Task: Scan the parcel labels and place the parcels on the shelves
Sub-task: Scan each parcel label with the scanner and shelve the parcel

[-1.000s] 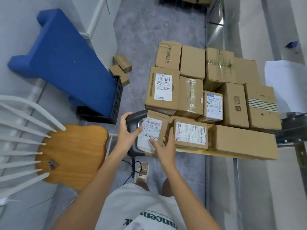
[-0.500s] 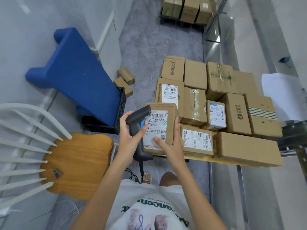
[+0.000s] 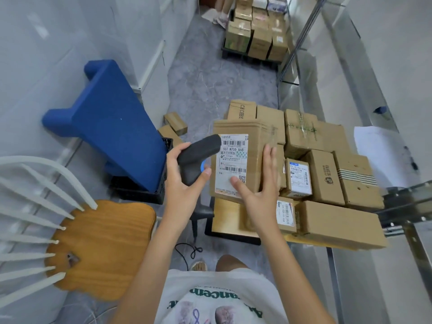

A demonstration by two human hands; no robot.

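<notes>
my right hand (image 3: 258,187) holds the parcel (image 3: 243,160) upright over the table edge (image 3: 225,215), long axis running away from me, thumb across its label (image 3: 233,161). my left hand (image 3: 181,183) grips the scanner (image 3: 197,157), its nose just left of the barcode. since a second ago the parcel has risen off the stack and tilted toward me.

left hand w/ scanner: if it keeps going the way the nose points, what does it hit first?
Most likely the white label on the parcel held by the right hand. The left hand aims the scanner nose at the label's upper left corner; the gap looks tiny, but depth is unclear.
</notes>
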